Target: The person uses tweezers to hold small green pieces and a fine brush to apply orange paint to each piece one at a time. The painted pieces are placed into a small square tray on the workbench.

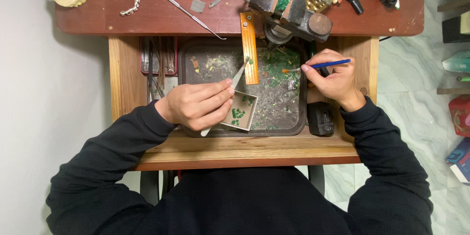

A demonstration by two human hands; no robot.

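A small open cardboard box, pale and square, sat in the tray. On the floor at far right lay a blue package, a red one above it.

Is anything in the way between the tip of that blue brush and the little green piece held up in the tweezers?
Nothing visible: the blue-handled brush in the right hand points across open tray toward the metal tweezers in the left hand.

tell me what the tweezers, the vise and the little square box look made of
Tweezers in the left hand: probably steel, judging by the pale grey, dull shine and thin flat blades.
Vise: likely cast iron or steel, since it is dark, heavy-looking and rough, with worn patches.
Square box: seems to be cardboard or thin wood, with matte beige walls; hard to say which.
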